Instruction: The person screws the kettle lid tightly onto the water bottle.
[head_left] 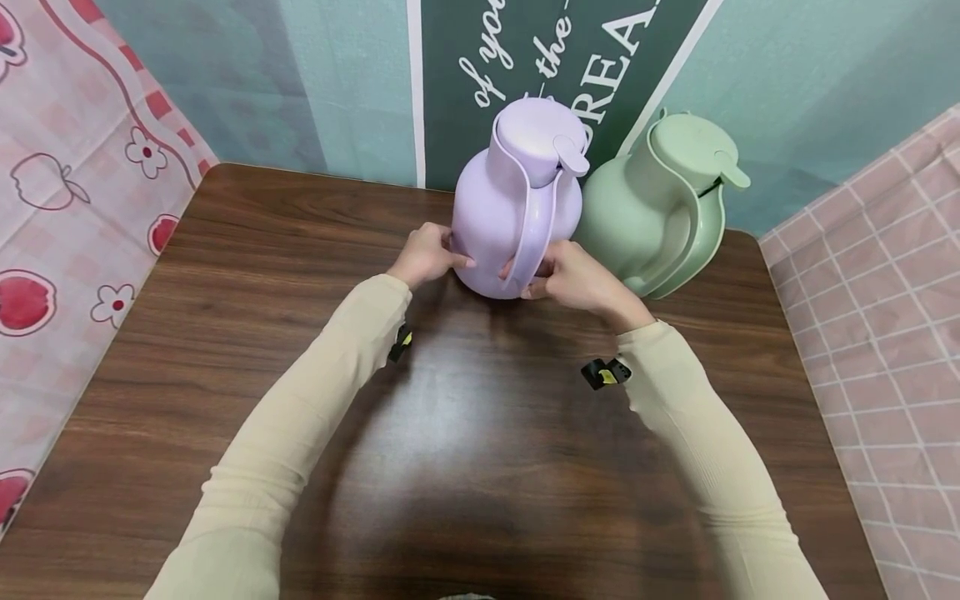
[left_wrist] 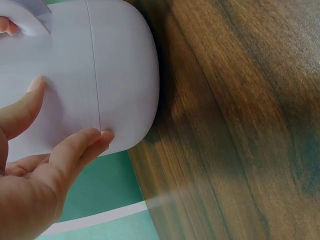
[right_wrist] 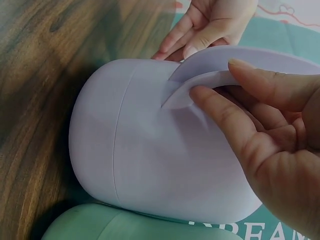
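Note:
A lilac vacuum jug [head_left: 480, 212] with a lid, a thumb lever and a long handle stands upright at the back of the table. My left hand [head_left: 426, 254] lies against its left side, thumb and fairly straight fingers touching the lower body, as the left wrist view shows closely. On the other side, my right hand [head_left: 576, 277] grips the lower part of the handle [right_wrist: 185, 89]; thumb and index finger bend around it, and the remaining fingers are tucked behind. The jug's far side is hidden in the head view.
A pale green jug [head_left: 630, 208] of the same shape stands close to the right of the lilac one. Behind both, a teal backdrop with a dark green lettered panel [head_left: 457, 125] meets the back edge of the brown wooden table [head_left: 450, 467]. Patterned cloths hang at both sides.

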